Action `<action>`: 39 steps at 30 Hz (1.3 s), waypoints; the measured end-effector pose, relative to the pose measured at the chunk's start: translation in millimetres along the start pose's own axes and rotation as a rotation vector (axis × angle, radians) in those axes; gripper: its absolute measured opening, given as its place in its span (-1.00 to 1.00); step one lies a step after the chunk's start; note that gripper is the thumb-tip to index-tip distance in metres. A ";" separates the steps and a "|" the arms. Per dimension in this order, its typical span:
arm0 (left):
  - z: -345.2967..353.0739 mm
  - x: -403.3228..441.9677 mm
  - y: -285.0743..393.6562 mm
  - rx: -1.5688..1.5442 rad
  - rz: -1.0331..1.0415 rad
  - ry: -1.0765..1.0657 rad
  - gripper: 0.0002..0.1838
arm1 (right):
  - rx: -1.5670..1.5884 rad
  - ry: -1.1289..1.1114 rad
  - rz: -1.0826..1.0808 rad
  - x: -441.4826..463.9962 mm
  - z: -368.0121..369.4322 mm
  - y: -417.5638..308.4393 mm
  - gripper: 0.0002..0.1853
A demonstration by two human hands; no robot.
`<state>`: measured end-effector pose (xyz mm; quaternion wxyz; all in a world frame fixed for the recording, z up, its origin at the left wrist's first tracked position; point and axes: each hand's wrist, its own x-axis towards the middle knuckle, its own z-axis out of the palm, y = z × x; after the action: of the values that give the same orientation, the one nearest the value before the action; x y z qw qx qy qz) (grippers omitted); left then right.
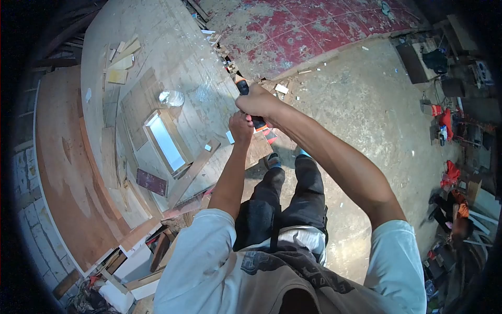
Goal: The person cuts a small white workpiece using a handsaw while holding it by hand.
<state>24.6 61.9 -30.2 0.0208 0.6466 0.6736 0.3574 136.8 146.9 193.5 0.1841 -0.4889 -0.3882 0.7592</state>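
My right hand (256, 101) is wrapped round a long black-and-orange tool (241, 85) at the edge of the wooden worktable (212, 78). Its kind is not clear, as my fingers cover its middle. Further black and orange-red parts show below the hand, toward my feet. Just under it, my left hand (241, 126) is closed, with fingers curled against the tool's side. What that hand grips is hidden. A small white block (230, 137) lies on the table beside my left wrist.
On the table are a wooden frame with a white panel (166, 141), a clear plastic-looking container (171, 98), a dark red plate (151, 182), a wood strip (193, 172) and offcuts (124, 62). Scraps (281, 89) litter the floor. Clutter (449, 125) lines the right side.
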 end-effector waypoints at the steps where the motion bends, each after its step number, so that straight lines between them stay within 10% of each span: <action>1: 0.0 -0.9 1.5 -0.005 -0.023 -0.012 -0.85 | -0.078 0.027 -0.017 -5.6 0.8 -6.4 -0.83; 7: 19.4 -12.7 -18.9 0.126 0.168 0.205 -0.82 | -0.023 -0.020 0.023 60.7 0.9 45.6 -0.73; 13: 14.7 -12.1 -21.1 0.019 -0.077 -0.085 -0.81 | 0.009 -0.010 0.024 34.4 -3.0 39.0 -0.79; 16: 43.7 -27.7 -52.4 -0.517 -0.353 -0.076 -0.83 | -0.027 -0.021 0.055 10.5 1.6 13.9 -0.86; 23: 16.8 -6.5 -14.6 0.263 0.000 -0.007 -0.70 | -0.018 0.005 0.044 33.0 -8.8 27.2 -0.90; 25: 40.3 -17.3 -35.8 -0.957 -0.518 0.124 -0.73 | -0.072 0.104 0.042 49.9 5.6 34.2 -0.93; 26: 38.5 -13.9 -31.5 -0.955 -0.516 0.124 -0.73 | -0.106 0.055 0.083 59.7 11.0 34.0 -0.89; 28: 33.1 -11.6 -21.8 -0.127 -0.019 0.307 -0.77 | -0.084 0.008 0.075 68.1 3.3 42.4 -0.85; 31: 11.5 -5.1 -11.7 0.241 -0.019 -0.059 -0.82 | -0.072 -0.009 0.045 44.2 -14.2 33.3 -0.73; 39: 28.1 -21.0 -42.1 0.120 0.068 -0.054 -0.85 | -0.150 -0.054 -0.129 19.7 -13.7 59.4 -0.85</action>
<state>5.7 59.9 -81.6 -0.0121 0.6785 0.6707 0.2994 145.9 128.1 133.0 0.1848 -0.4550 -0.4795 0.7273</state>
